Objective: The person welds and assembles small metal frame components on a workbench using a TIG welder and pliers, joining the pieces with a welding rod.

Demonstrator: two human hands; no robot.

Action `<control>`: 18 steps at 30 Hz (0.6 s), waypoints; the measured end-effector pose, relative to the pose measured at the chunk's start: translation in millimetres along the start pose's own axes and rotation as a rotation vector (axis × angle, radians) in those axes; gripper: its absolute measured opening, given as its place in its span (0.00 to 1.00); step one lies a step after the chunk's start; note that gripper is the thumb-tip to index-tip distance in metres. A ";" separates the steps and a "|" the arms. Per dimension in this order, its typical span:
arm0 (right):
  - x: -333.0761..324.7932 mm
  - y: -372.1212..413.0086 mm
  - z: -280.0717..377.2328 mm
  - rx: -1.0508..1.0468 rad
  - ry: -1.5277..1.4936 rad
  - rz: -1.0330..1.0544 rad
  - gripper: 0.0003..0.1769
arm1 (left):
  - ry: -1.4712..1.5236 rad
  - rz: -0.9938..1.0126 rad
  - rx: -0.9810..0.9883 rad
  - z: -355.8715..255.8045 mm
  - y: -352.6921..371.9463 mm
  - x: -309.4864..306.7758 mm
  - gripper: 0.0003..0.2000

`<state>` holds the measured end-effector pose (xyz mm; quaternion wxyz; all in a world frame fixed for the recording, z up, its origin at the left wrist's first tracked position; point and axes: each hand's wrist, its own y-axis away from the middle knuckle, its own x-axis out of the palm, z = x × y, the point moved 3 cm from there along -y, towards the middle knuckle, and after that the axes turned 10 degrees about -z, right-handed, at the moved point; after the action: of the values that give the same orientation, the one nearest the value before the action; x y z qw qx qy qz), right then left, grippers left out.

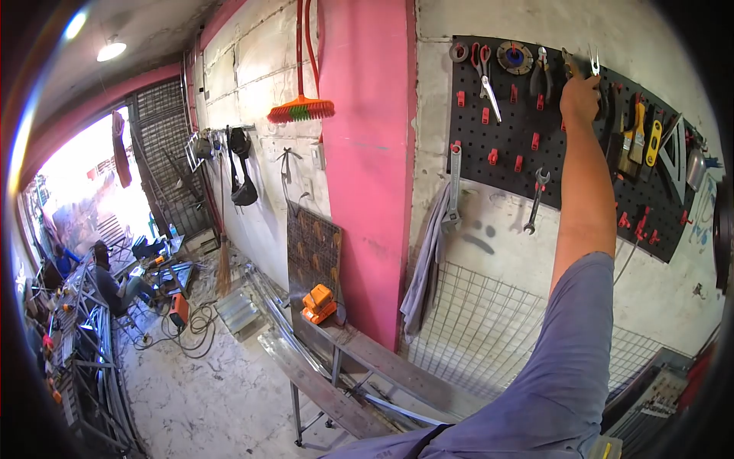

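Note:
My right hand (581, 98) is raised to the black pegboard (501, 138), with its fingers closed around a tool. Bright metal jaws (595, 63) stick out above the fingers and look like pliers; the handles are hidden by my hand. Just left of it, another pair of pliers (567, 64) is on the board, partly behind my fingers. Further left hang cutting pliers (542, 73), a round disc (514, 57) and scissors (485, 76). To the right are brushes (636, 138), a yellow level (653, 143) and a triangular square (673, 157). My left hand is out of view.
Adjustable wrench (454, 183) and grey cloth (430, 256) hang beside the board. Wire mesh (482, 321) leans below. A bench (375, 356) with orange batteries or tools (318, 303) stands left of it. A seated person (107, 279) is far left, near cables (191, 336) and metal bars.

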<state>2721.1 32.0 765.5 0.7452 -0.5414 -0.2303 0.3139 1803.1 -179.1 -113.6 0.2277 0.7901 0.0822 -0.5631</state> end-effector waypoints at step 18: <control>-368.8 479.1 129.5 -0.527 -1.738 0.448 0.28 | 0.158 -0.037 -0.548 243.2 166.2 62.4 0.35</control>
<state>2270.9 -42.9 348.3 0.0868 -0.3002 -0.6606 0.6826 1682.0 -443.7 -190.8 0.4151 0.7391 0.2634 -0.4605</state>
